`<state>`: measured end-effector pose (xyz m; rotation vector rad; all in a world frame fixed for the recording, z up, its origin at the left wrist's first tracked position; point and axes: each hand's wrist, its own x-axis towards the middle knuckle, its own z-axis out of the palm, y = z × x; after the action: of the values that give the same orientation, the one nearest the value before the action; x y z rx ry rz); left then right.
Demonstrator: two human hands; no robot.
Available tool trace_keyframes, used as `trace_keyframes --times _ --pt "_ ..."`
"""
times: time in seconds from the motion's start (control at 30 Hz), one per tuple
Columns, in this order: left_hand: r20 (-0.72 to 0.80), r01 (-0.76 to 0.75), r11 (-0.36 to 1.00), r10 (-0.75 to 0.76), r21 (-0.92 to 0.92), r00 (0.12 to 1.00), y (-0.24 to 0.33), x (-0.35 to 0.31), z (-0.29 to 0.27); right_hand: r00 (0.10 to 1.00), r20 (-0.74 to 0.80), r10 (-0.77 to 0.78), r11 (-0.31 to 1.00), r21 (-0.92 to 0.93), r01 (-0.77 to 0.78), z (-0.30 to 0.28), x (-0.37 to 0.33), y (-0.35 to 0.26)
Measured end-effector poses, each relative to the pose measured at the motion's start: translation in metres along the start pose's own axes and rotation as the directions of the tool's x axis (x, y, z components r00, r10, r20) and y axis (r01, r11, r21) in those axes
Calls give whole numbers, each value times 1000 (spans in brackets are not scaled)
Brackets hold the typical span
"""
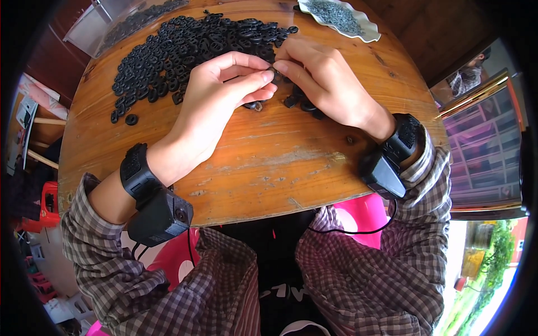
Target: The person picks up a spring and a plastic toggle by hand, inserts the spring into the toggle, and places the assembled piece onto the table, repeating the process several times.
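- The person's left hand [224,92] was above the wooden table [252,162], with its thumb and index finger closed in a pinch on a small dark piece [272,69]; its other fingers were loosely curled.
- The right hand [330,81] came in from the right, bent at the knuckles, its thumb and index finger drawn together on the same piece, which the fingertips mostly hid, so its exact shape could not be told.
- The piece was between the two hands, at the near right edge of a wide heap of black oval ring-shaped parts [188,53] spread over the far left of the table.
- One black ring [131,119] lay at the near left fringe of the heap, and a few dark parts [305,105] lay just below the right hand.
- At the far right, a white wavy-rimmed plate [369,32] held many small grey metal pieces [335,15].
- At the far left was a clear plastic container [106,45] with more black parts inside.
- A black strapped-on device was worn at each wrist, near checked sleeves [106,269].
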<state>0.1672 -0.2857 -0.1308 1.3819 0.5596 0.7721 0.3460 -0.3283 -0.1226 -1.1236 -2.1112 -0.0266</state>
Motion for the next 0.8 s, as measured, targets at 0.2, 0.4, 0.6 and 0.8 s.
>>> trace_keyframes --times 0.2,0.4,0.6,0.8 --pt "-3 -4 1000 4 -23 1000 -2 0 0 969 148 197 975 73 -210 -7 -1 -3" --pt "-9 -21 999 20 -28 1000 -2 0 -1 984 137 109 978 164 -131 -8 -3 0" --pt "28 -20 1000 20 -12 999 -2 0 -1 978 170 119 960 230 -157 -2 -3 5" --pt "13 -22 1000 23 -22 1000 -1 0 0 968 186 166 905 360 -225 -7 -2 3"
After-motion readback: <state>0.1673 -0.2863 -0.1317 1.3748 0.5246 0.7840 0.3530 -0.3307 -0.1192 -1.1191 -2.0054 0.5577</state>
